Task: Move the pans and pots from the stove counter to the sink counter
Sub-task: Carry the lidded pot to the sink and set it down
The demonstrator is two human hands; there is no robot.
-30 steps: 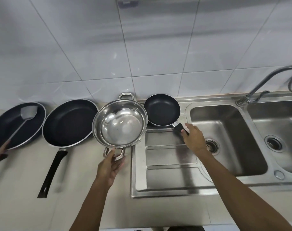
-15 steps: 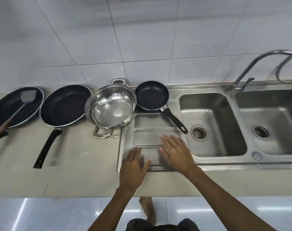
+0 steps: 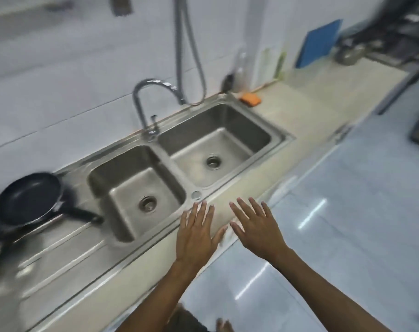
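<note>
Both hands have released the cookware: left hand [image 3: 196, 232] and right hand [image 3: 255, 227] now hover empty, fingers spread, above the tabletop [image 3: 306, 111]. Small pan [image 3: 27, 197] rests beside the sink [image 3: 283, 140]. View swung right; another fetch likely.

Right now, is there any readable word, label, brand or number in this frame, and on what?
None can be read.
Blue board against the wall: no text visible.
Bottle behind the sink: any label is blurred.
Frying pan: no marking visible.
</note>
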